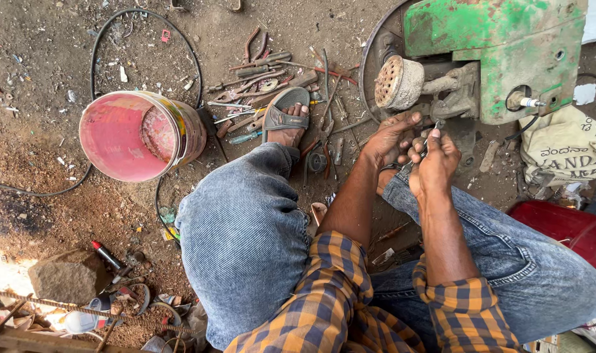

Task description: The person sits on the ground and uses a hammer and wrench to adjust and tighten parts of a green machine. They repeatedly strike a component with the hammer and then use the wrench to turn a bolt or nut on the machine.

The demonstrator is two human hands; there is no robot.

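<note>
Machinery fills the upper right: a green painted metal housing with chipped, rusty patches, and a round perforated metal drum jutting from its left side on a grey bracket. Next in size comes a pink plastic bucket lying tipped on the dirt floor at the left, its mouth facing the camera, with a thin black cable looping around behind it. Between bucket and machine lies a scatter of rusty hand tools, just beyond a foot in a grey strapped sandal.

Below the drum, the person's two hands meet close together over the right knee. The right hand is closed around a small slim metal tool, thumb up against it. The left hand rests just beside it, fingers curled toward the same spot; whether it grips anything I cannot tell.
</note>
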